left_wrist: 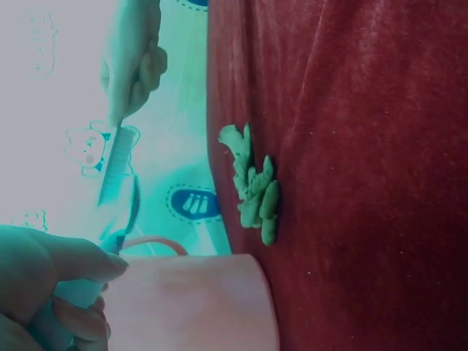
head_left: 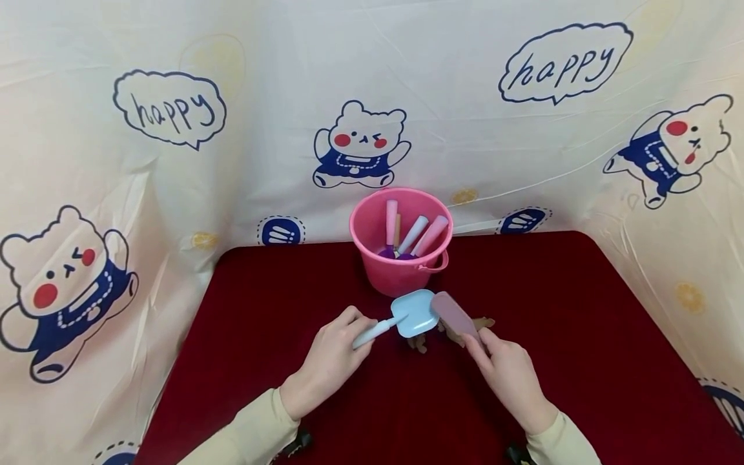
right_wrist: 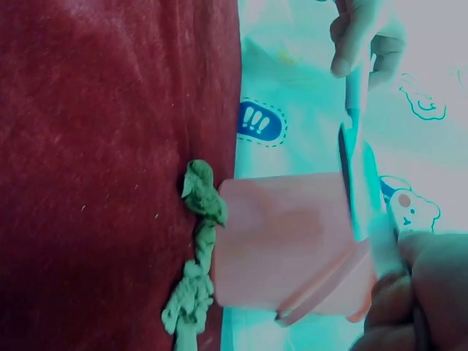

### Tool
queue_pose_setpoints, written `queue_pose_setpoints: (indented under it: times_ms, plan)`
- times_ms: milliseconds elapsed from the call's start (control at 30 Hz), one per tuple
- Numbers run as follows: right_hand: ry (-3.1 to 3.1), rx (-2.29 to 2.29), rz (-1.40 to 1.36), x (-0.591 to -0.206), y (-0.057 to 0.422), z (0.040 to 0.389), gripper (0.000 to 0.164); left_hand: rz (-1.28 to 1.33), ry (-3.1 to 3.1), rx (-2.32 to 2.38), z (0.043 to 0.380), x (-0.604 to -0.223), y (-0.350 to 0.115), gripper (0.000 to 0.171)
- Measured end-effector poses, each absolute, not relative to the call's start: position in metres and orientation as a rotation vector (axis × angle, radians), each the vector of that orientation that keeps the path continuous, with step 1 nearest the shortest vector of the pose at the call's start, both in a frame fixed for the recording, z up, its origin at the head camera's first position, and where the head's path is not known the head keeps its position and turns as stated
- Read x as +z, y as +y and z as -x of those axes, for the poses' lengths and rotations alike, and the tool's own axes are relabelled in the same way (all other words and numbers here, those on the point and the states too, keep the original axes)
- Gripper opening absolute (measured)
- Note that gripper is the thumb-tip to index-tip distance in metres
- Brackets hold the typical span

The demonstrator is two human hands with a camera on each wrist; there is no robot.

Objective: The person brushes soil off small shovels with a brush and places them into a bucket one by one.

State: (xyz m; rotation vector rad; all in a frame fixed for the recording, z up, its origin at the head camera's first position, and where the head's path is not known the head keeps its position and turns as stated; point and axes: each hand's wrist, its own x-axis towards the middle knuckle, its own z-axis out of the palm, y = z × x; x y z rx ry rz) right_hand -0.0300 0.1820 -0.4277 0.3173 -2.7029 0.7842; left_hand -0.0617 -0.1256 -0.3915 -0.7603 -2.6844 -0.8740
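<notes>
My left hand (head_left: 332, 356) grips the handle of a light blue toy shovel (head_left: 415, 313), its blade held out over the table. In my right hand (head_left: 513, 376) is a flat, dusty-pink plastic tool (head_left: 456, 315) of unclear kind, pinched at its near end. Its far end meets or overlaps the shovel blade's right edge. A ribbed face of the pink tool (left_wrist: 117, 164) shows in the left wrist view. Below both tools lie knobbly brown lumps (head_left: 484, 324), partly hidden in the head view. The right wrist view shows these lumps (right_wrist: 197, 248) in a row on the cloth.
A pink bucket (head_left: 395, 274) stands just behind the tools, its handle hanging at the right. Several pink, blue and brown handles (head_left: 414, 234) stick up inside it. Dark red cloth (head_left: 279, 310) covers the table. A printed white curtain (head_left: 453, 129) hangs around the back and sides.
</notes>
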Motion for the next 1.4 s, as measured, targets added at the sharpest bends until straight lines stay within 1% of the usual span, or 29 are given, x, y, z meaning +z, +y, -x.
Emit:
queue_pose_setpoints:
  times_ms: [133, 200, 400, 667, 833, 1033, 1167, 1267, 1400]
  plan:
    - [-2.677, 0.817, -0.494, -0.432, 0.175, 0.030, 0.041, 0.793, -2.673, -0.898, 0.061, -0.392, -0.122, 0.027]
    - [-2.685, 0.805, -0.537, -0.434, 0.172, 0.031, 0.041, 0.806, -2.659, -0.916, 0.060, -0.392, -0.121, 0.027]
    - [-2.732, 0.744, -0.425, -0.437, 0.176, 0.033, 0.043, 0.772, -2.664, -1.000, 0.058, -0.395, -0.122, 0.027]
    - [-2.744, 0.692, -0.366, -0.436, 0.190, 0.034, 0.039, 0.739, -2.709, -1.054, 0.056, -0.399, -0.125, 0.024]
    - [-2.705, 0.702, -0.315, -0.432, 0.196, 0.034, 0.041, 0.692, -2.724, -1.102, 0.058, -0.401, -0.126, 0.022]
    - [-2.613, 0.790, -0.263, -0.426, 0.199, 0.032, 0.041, 0.617, -2.741, -1.286, 0.057, -0.404, -0.128, 0.022]
    - [-2.568, 0.936, -0.250, -0.419, 0.196, 0.030, 0.037, 0.616, -2.753, -1.437, 0.059, -0.402, -0.128, 0.014]
    - [-2.583, 1.036, -0.314, -0.414, 0.191, 0.028, 0.035, 0.599, -2.797, -1.575, 0.062, -0.400, -0.128, 0.006]
    - [-2.619, 1.144, -0.470, -0.412, 0.183, 0.026, 0.036, 0.617, -2.846, -1.775, 0.066, -0.398, -0.127, 0.018]
